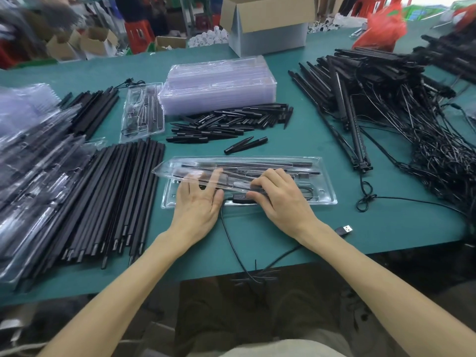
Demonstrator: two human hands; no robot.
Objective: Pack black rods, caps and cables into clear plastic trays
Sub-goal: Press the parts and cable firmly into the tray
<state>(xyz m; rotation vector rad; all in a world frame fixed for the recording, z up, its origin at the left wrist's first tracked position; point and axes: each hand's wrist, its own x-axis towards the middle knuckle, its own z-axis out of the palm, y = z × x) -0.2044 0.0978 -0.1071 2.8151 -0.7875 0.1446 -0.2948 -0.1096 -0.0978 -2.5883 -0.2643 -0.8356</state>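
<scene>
A clear plastic tray (319,176) lies in front of me on the green table (296,228), with black rods inside along its far side. My left hand (199,202) rests flat on the tray's left half, fingers straight. My right hand (277,193) has its fingers curled onto a black inline controller (238,197) at the tray's near edge. That controller's cable (229,238) runs off the table edge toward me, and a USB plug (345,230) lies to the right.
Long black rods (116,197) lie at left beside filled trays (33,161). Black pointed caps (231,122) are heaped ahead, behind them a stack of empty clear trays (219,83). Tangled cables with rods (401,119) cover the right. A cardboard box (268,24) stands far back.
</scene>
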